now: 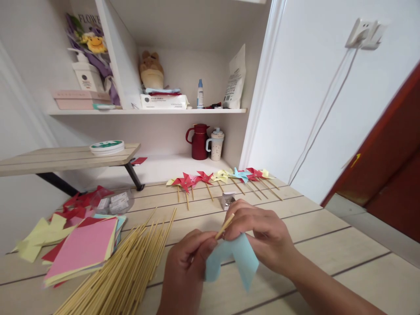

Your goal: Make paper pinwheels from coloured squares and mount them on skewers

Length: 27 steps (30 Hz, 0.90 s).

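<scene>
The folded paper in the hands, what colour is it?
Light blue; the folded paper shows best in the head view, held between both hands with a wooden stick.

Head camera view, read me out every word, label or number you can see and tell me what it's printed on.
"FLOWE", cut off by the shelf wall, on the flower wrapping, top left.
White bottle: label too small to read.
White box under the plush toy: print blurred.
White pouch: print blurred.
Round tin: lid lettering unreadable.
</scene>
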Each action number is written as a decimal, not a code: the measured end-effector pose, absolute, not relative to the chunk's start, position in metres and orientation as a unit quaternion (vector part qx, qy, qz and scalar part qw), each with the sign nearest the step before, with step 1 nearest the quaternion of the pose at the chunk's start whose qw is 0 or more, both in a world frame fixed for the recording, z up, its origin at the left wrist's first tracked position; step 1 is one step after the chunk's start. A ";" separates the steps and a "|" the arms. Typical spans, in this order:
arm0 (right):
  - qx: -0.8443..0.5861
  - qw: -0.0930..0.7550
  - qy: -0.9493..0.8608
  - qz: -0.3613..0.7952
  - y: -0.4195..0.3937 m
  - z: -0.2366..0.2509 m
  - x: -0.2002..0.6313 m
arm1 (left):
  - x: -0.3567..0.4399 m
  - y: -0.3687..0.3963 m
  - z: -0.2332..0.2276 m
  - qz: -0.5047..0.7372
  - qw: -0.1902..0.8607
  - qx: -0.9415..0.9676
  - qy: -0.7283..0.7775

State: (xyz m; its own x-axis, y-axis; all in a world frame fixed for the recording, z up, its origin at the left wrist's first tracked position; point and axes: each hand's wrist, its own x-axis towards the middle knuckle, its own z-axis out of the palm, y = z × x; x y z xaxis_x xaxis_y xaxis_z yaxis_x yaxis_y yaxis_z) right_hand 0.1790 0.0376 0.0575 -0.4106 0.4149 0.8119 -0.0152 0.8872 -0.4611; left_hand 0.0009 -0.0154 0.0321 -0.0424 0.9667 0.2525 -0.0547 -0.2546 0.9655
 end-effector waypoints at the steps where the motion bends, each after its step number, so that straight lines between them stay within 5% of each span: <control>1: -0.123 0.528 -0.815 0.202 0.038 0.058 0.179 | 0.001 -0.016 0.032 0.584 0.432 0.540 0.426; 27: -0.128 0.534 -0.815 0.186 0.035 0.059 0.176 | -0.002 -0.018 0.037 0.591 0.394 0.548 0.442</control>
State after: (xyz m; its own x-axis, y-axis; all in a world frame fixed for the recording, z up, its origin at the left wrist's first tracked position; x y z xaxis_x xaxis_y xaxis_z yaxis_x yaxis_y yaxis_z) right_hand 0.1764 0.0353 0.0591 -0.3965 0.4079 0.8224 0.0099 0.8977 -0.4405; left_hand -0.0021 -0.0179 0.0372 -0.0891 0.9498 0.2999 0.0184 -0.2994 0.9539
